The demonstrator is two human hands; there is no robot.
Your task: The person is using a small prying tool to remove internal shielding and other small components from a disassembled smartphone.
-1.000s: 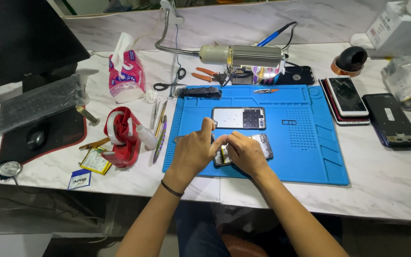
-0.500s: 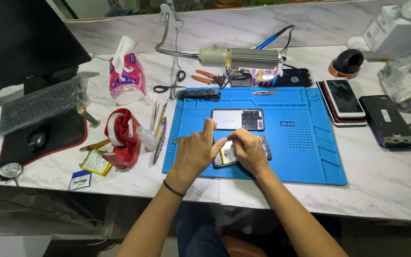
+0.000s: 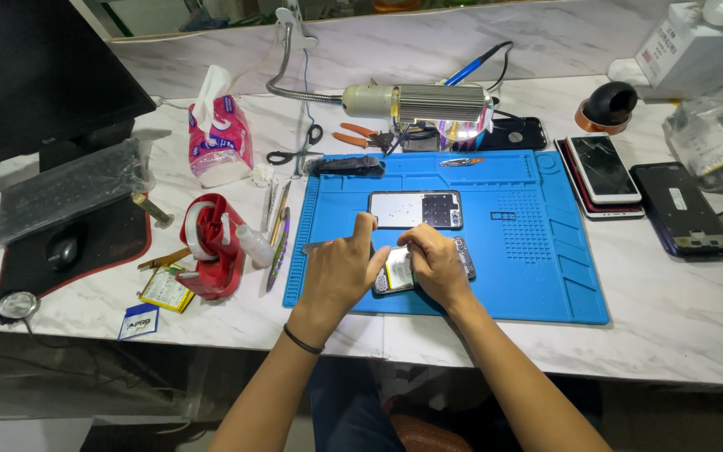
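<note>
Opened phone [image 3: 401,269] lies on the near part of the blue work mat [image 3: 546,251], its inside turned up, with a pale rectangular part showing between the two hands. Left hand [image 3: 338,272] rests over the phone's left end, fingers curled down onto it and the forefinger stretched toward the far side; a thin metal tool [image 3: 315,246] sticks out to the left from under this hand, and I cannot tell whether the fingers grip it. A dark band circles the left wrist. Right hand [image 3: 435,266] covers the phone's right part, fingers bent and pressing on the body, grasping it rather than lying loose. Just beyond the hands, on the same mat, lies a separate phone panel [image 3: 416,208], flat and lengthwise left to right. A gooseneck lamp [image 3: 428,102] hangs over the mat's far edge. Left of the mat on the tabletop [image 3: 679,310] sit a red tape holder [image 3: 211,243], a tissue pack [image 3: 221,142] and tweezers [image 3: 278,238]. To the right lie stacked phones [image 3: 600,172].
</note>
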